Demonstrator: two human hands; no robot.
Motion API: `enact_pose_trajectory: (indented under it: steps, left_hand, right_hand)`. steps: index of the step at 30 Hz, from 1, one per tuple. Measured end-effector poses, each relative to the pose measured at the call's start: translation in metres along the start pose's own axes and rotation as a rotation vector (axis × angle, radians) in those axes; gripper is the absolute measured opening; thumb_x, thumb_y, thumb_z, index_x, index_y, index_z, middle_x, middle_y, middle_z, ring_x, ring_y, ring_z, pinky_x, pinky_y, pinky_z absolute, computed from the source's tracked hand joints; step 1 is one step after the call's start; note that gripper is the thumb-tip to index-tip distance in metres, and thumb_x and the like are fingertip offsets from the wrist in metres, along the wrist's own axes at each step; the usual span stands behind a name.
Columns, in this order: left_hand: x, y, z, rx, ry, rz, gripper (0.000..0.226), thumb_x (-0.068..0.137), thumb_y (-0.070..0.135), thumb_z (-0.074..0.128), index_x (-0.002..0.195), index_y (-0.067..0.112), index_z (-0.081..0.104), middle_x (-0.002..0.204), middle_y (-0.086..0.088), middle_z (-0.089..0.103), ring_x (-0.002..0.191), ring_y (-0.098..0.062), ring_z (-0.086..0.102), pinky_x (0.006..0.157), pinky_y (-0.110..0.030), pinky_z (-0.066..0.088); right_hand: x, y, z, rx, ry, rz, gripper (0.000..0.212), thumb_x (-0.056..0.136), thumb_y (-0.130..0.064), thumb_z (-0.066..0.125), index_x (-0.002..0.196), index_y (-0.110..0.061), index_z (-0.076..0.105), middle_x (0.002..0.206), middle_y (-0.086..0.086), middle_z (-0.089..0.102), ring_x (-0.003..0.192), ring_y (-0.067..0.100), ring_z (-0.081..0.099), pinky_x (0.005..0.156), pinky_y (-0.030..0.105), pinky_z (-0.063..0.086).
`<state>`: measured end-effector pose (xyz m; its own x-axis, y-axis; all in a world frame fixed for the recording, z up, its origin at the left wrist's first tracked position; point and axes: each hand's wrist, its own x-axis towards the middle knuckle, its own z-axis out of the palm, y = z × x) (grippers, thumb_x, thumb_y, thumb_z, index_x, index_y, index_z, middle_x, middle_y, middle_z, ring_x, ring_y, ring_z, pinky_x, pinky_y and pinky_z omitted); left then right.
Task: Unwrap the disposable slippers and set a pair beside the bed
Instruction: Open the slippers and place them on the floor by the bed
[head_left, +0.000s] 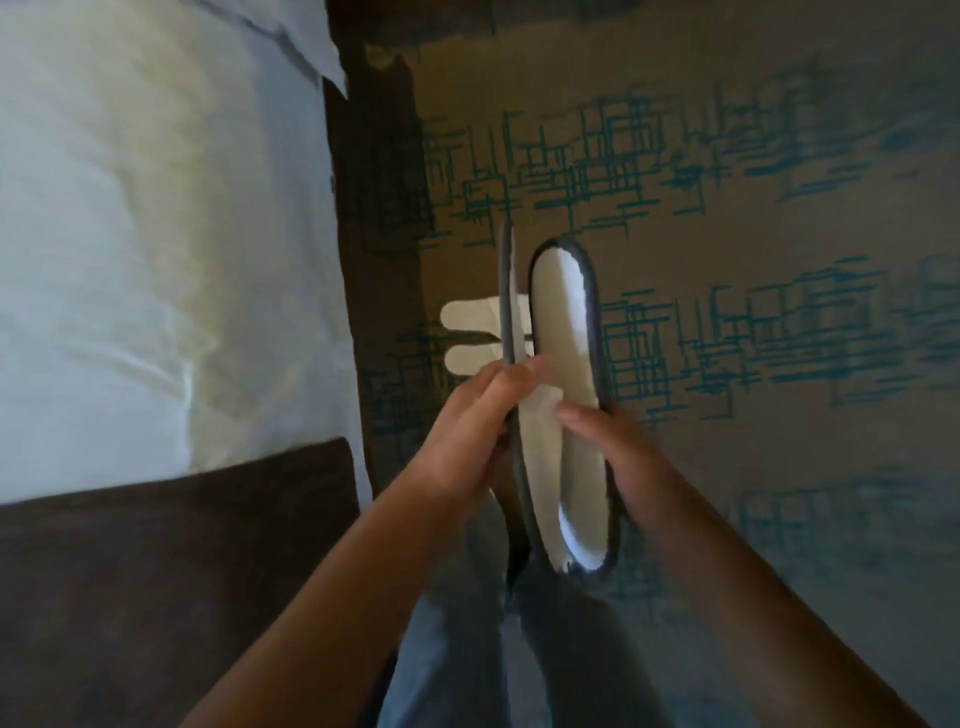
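Note:
Two white disposable slippers with dark grey edging are held in the air above the carpet, right of the bed (130, 260). My left hand (467, 421) grips the left slipper (506, 291), which is turned edge-on, its white strap ends sticking out to the left. My right hand (608, 447) holds the right slipper (563, 322), whose white sole faces me. The two slippers touch near their lower ends. No wrapper is visible.
The bed carries white sheets and a dark brown runner (171, 571) across its foot. A dark bed base (379, 208) runs along its side. Beige carpet (753, 260) with teal line patterns fills the right. My legs in jeans (467, 649) are below the hands.

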<state>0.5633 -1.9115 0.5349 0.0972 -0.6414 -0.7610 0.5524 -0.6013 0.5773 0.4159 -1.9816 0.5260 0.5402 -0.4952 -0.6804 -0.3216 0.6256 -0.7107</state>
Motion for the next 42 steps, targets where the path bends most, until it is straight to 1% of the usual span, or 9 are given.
enact_pose_trajectory:
  steps: [4, 6, 8, 14, 18, 30, 35, 38, 42]
  left_hand:
    - [-0.062, 0.082, -0.003, 0.136, 0.059, 0.164, 0.049, 0.086, 0.05, 0.061, 0.121, 0.016, 0.065, 0.109, -0.003, 0.074, 0.101, -0.022, 0.072, 0.09, -0.043, 0.056]
    - [-0.097, 0.121, -0.006, 0.193, 0.106, 0.281, 0.045, 0.083, 0.053, 0.061, 0.116, 0.022, 0.065, 0.098, 0.008, 0.075, 0.093, -0.012, 0.072, 0.081, -0.031, 0.055]
    - [-0.132, 0.154, -0.008, 0.245, 0.141, 0.399, 0.045, 0.078, 0.056, 0.062, 0.112, 0.026, 0.066, 0.093, 0.013, 0.074, 0.092, -0.008, 0.071, 0.078, -0.024, 0.053]
    - [-0.236, 0.192, -0.004, 0.354, 0.264, 0.625, 0.058, 0.079, 0.059, 0.059, 0.131, 0.035, 0.055, 0.121, 0.019, 0.067, 0.113, -0.008, 0.066, 0.095, -0.034, 0.055]
    - [-0.305, 0.178, -0.004, 0.391, 0.375, 0.726, 0.068, 0.078, 0.053, 0.062, 0.139, 0.024, 0.052, 0.127, 0.006, 0.066, 0.117, -0.018, 0.065, 0.094, -0.04, 0.057]
    - [-0.467, 0.08, 0.103, 0.342, 0.53, 0.926, 0.084, 0.076, 0.052, 0.074, 0.145, 0.022, 0.039, 0.133, -0.003, 0.058, 0.118, -0.03, 0.063, 0.094, -0.055, 0.055]
    - [-0.535, 0.044, 0.115, 0.158, 0.562, 0.968, 0.063, 0.084, 0.026, 0.057, 0.142, 0.007, 0.042, 0.128, -0.019, 0.058, 0.113, -0.038, 0.062, 0.089, -0.052, 0.057]
    - [-0.579, 0.014, 0.116, 0.005, 0.686, 1.041, 0.041, 0.089, -0.001, 0.049, 0.125, 0.015, 0.059, 0.11, -0.008, 0.073, 0.105, -0.033, 0.068, 0.08, -0.037, 0.059]
    - [-0.634, -0.04, 0.113, 0.013, 0.88, 1.13, 0.044, 0.084, 0.006, 0.054, 0.118, 0.032, 0.066, 0.107, -0.002, 0.072, 0.101, -0.028, 0.066, 0.08, -0.036, 0.058]
  right_hand:
    - [-0.039, -0.103, 0.006, -0.075, -0.056, -0.005, 0.032, 0.046, -0.048, 0.089, 0.073, -0.032, 0.084, 0.08, -0.012, 0.08, 0.079, 0.0, 0.075, 0.074, 0.018, 0.058]
    - [-0.059, -0.149, 0.015, -0.193, -0.08, -0.081, 0.043, 0.058, -0.044, 0.076, 0.095, -0.023, 0.081, 0.09, -0.015, 0.08, 0.087, -0.002, 0.074, 0.077, 0.016, 0.057]
    - [-0.078, -0.189, 0.023, -0.317, -0.087, -0.168, 0.071, 0.065, -0.052, 0.065, 0.13, -0.022, 0.064, 0.119, -0.011, 0.075, 0.11, 0.009, 0.07, 0.092, 0.03, 0.056]
    - [-0.129, -0.258, 0.04, -0.426, -0.152, -0.356, 0.052, 0.071, -0.056, 0.062, 0.118, -0.035, 0.067, 0.122, 0.0, 0.072, 0.115, 0.022, 0.068, 0.106, 0.055, 0.048]
    - [-0.172, -0.271, 0.045, -0.516, -0.224, -0.434, 0.044, 0.071, -0.06, 0.061, 0.114, -0.052, 0.064, 0.123, -0.005, 0.069, 0.115, 0.017, 0.066, 0.105, 0.057, 0.048]
    - [-0.34, -0.28, 0.023, -0.589, -0.536, -0.561, 0.081, 0.059, -0.077, 0.074, 0.123, -0.029, 0.065, 0.114, 0.007, 0.072, 0.108, 0.031, 0.069, 0.09, 0.05, 0.056]
    - [-0.395, -0.273, 0.049, -0.532, -0.467, -0.623, 0.014, 0.094, -0.031, 0.062, 0.108, -0.032, 0.065, 0.084, -0.019, 0.078, 0.084, 0.005, 0.075, 0.069, 0.023, 0.056]
    - [-0.428, -0.263, 0.08, -0.62, -0.526, -0.669, 0.01, 0.097, -0.041, 0.059, 0.106, -0.041, 0.062, 0.084, -0.022, 0.072, 0.092, 0.01, 0.072, 0.076, 0.029, 0.057]
    - [-0.475, -0.236, 0.121, -0.766, -0.675, -0.795, 0.012, 0.096, -0.049, 0.057, 0.107, -0.046, 0.054, 0.095, -0.022, 0.066, 0.098, 0.014, 0.068, 0.084, 0.032, 0.06]
